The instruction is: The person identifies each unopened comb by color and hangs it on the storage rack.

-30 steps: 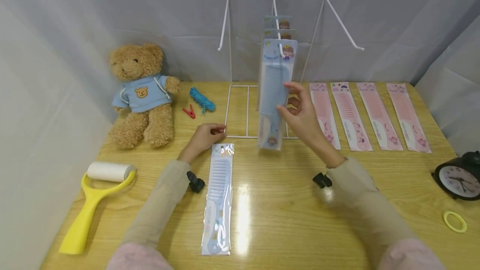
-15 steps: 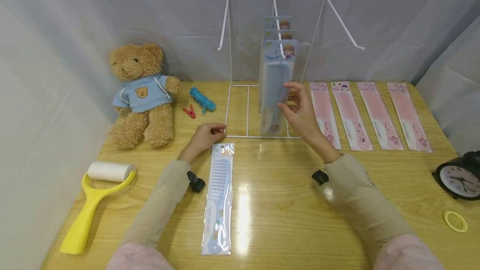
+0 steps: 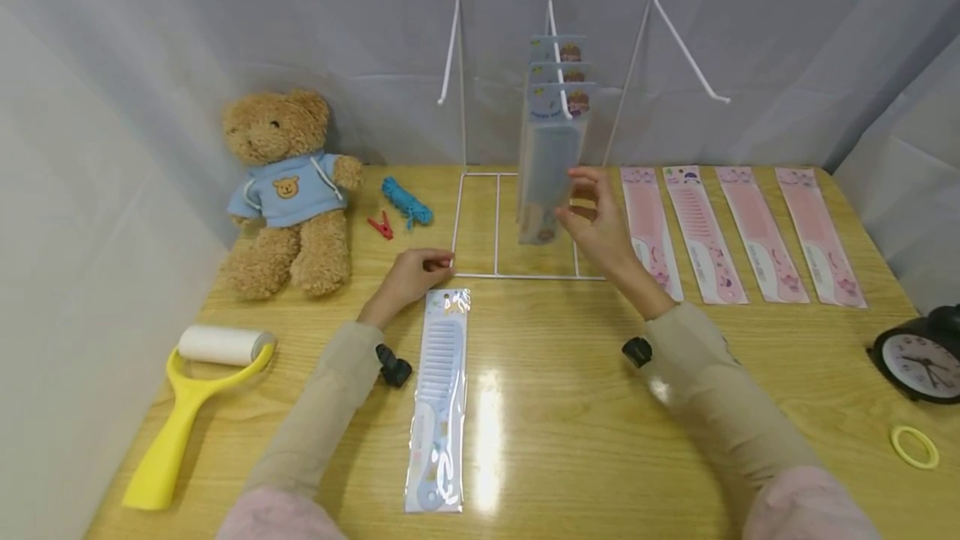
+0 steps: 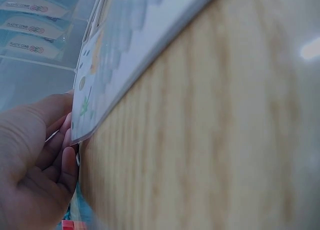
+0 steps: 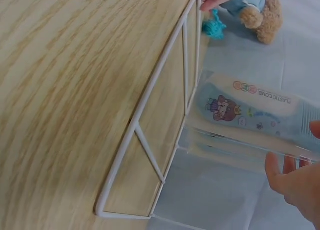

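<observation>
Three packaged blue combs (image 3: pixel 551 161) hang one behind another on the middle prong of a white wire display rack (image 3: pixel 525 276). My right hand (image 3: pixel 600 223) is at the right edge of the front package, thumb and fingers apart; the right wrist view shows the fingertips (image 5: pixel 274 162) right by the package edge. At the rack's front left corner my left hand (image 3: pixel 412 277) pinches the wire between thumb and fingers. Another packaged blue comb (image 3: pixel 438 398) lies flat on the table just in front of that hand, and its top end fills part of the left wrist view.
Several packaged pink combs (image 3: pixel 701 232) lie in a row at the right. A teddy bear (image 3: pixel 288 190), a blue cord bundle (image 3: pixel 405 201), a red clip (image 3: pixel 381 226) and a yellow-handled roller (image 3: pixel 180 415) are at the left. A black clock (image 3: pixel 918 361) and yellow ring (image 3: pixel 913 447) lie far right.
The front hanging comb's lower end has swung back toward the rack. My right hand has stayed nearly in place beside it, and my left hand still pinches the rack corner.
</observation>
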`<state>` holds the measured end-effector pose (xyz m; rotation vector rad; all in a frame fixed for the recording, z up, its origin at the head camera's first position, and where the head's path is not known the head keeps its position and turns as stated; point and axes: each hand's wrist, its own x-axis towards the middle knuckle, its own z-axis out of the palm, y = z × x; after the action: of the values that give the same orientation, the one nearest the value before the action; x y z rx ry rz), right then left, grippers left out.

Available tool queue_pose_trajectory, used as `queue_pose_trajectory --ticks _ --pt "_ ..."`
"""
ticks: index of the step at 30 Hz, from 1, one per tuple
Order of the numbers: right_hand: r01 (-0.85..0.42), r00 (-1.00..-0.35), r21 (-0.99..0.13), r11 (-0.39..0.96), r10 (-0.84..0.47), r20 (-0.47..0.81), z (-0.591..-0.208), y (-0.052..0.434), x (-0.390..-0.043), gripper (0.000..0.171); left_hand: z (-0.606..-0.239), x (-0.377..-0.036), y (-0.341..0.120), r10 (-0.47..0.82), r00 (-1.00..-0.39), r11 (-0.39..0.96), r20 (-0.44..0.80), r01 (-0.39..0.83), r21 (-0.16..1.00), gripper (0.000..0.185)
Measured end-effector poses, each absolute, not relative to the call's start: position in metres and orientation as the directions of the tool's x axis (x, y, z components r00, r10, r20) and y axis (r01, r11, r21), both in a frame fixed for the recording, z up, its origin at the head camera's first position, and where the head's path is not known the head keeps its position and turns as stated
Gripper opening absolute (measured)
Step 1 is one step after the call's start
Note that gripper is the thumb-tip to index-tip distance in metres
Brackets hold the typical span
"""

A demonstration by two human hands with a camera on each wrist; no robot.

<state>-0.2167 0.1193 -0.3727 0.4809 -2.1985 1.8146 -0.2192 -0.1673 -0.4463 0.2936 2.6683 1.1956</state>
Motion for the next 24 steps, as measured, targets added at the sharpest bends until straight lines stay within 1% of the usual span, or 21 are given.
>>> queue_pose_trajectory --ticks 8,12,16,24 --pt "-0.347 -0.938 -0.925 0.155 -0.069 0.340 -0.379 0.125 -0.218 0.050 -0.445 -0.219 -0.167 0.258 -0.960 0.651 -0.106 0.092 0.753 0.035" --pt "-0.320 -0.947 -0.928 0.190 -0.067 0.313 -0.380 0.128 -0.215 0.049 -0.445 -0.219 -0.166 0.259 -0.960 0.649 -0.107 0.091 0.755 0.035" --pt "-0.288 -0.958 -0.930 0.227 -0.063 0.281 -0.380 0.129 -0.208 0.047 -0.446 -0.219 -0.167 0.258 -0.960 0.647 -0.111 0.087 0.757 0.035" --pt "-0.210 -0.978 -0.950 0.231 -0.058 0.202 -0.385 0.125 -0.189 0.039 -0.446 -0.219 -0.168 0.263 -0.959 0.646 -0.102 0.096 0.757 0.035"
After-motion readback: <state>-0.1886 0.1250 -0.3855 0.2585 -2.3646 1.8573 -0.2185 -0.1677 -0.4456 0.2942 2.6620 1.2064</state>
